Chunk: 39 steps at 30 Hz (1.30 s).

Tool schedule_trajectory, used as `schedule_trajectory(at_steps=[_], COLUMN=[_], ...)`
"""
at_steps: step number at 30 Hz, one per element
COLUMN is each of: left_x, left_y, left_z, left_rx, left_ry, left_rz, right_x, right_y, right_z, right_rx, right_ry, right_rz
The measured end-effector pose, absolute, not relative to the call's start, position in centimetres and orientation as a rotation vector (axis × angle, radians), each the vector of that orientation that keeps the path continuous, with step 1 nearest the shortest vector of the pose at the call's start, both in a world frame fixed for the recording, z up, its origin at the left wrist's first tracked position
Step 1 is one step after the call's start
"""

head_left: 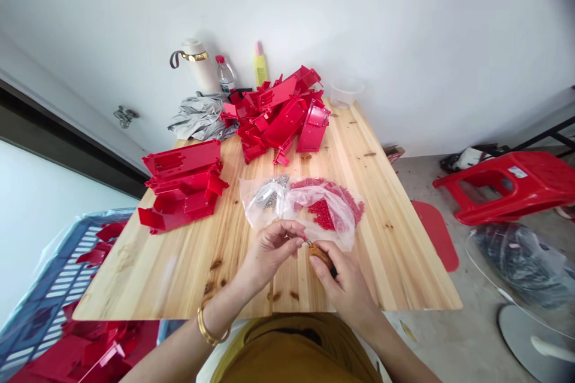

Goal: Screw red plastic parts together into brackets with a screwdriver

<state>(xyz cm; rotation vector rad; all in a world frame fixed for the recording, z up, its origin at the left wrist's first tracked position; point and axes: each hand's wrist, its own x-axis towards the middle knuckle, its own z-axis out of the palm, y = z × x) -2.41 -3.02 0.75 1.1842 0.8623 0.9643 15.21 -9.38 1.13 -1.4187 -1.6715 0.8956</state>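
My left hand (272, 246) pinches a tiny part at its fingertips, too small to name, right at the tip of a tool. My right hand (344, 284) is wrapped round that tool, a screwdriver with an amber handle (320, 251). Both hands hover over the near edge of the wooden table (157, 275). Just beyond them lie clear plastic bags (309, 206), one with small red pieces and one with small metal pieces. A gold bangle sits on my left wrist.
Stacked red plastic housings (182, 185) lie at the left and a heap of red parts (281, 114) at the back. A thermos, water bottle, yellow bottle, grey cloth and clear cup stand by the wall. A blue crate (49, 293) sits left; a red stool (507, 185) right.
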Motion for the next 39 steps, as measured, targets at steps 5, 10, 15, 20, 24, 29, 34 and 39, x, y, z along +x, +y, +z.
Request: schedule_trajectory(at_steps=[5, 10, 15, 20, 24, 29, 34, 39], left_x=[-4.9, -5.7, -4.7, -5.0, -5.2, -4.7, -4.6, -4.4], left_y=[0.9, 4.6, 5.2, 4.9, 3.0, 0.1, -0.8, -1.2], left_z=[-1.3, -2.5, -3.0, -3.1, -2.0, 0.2, 1.1, 0.9], left_rx=[1.886, 2.317, 2.312, 2.273, 1.887, 1.249, 1.214, 1.231], left_ry=[1.356, 1.589, 1.603, 1.632, 1.519, 1.224, 1.214, 1.243], left_rz=[0.952, 0.563, 0.543, 0.636, 0.976, 1.075, 1.100, 1.086], right_x=[15.2, 15.1, 14.6, 13.9, 13.0, 11.7, 11.2, 11.3], right_y=[-8.8, -8.2, -7.8, -7.0, -5.8, -4.7, -4.6, -4.9], right_z=[0.6, 0.3, 0.3, 0.3, 0.2, 0.2, 0.5, 0.5], right_rx=[-1.449, -1.459, -1.426, -1.415, -1.389, -1.364, -1.325, -1.336], right_ry=[-1.514, -1.505, -1.557, -1.589, -1.658, -1.717, -1.724, -1.724], right_rz=[0.937, 0.961, 0.952, 0.939, 0.906, 0.820, 0.843, 0.832])
